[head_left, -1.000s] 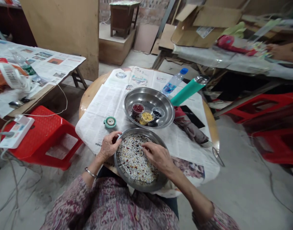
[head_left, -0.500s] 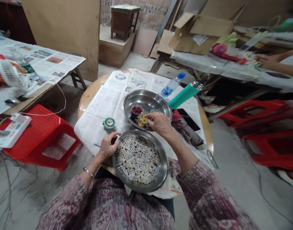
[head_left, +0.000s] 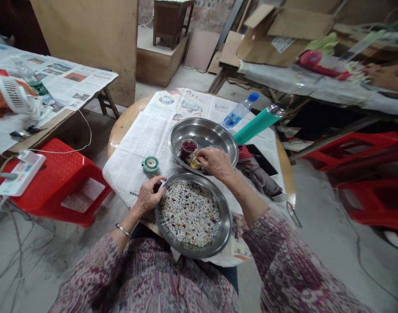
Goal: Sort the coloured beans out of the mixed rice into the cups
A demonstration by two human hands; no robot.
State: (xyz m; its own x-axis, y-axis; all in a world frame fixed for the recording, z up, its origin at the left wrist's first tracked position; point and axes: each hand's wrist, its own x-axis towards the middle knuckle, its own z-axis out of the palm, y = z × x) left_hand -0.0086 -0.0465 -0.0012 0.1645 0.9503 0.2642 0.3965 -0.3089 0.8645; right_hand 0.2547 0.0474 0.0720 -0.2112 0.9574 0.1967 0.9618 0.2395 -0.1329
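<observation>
A steel basin (head_left: 225, 232) full of mixed white, dark, yellow and red grains lies nearest my body. On its upper left rim my left hand (head_left: 150, 193) is closed, thumb inside and fingers outside. Behind it stands a second steel basin (head_left: 215, 124), holding a clear cup of dark red beans (head_left: 189, 146) and a small cup of yellow grains (head_left: 195, 163). My right hand (head_left: 216, 161) reaches over this basin's front edge, fingertips pinched together at the yellow grains. What they hold is hidden.
Newspaper covers the round table (head_left: 121, 126). Around the basins are a roll of green tape (head_left: 150, 164), a water bottle (head_left: 240, 112), a green flask (head_left: 260, 126) and a grey cloth (head_left: 259, 176). A red stool (head_left: 65, 174) stands left. Another person's hand (head_left: 386, 76) is at upper right.
The view has shifted slightly. My right hand stays at the yellow grains with its fingers drawn closer together. My left hand keeps its place on the near basin's rim.
</observation>
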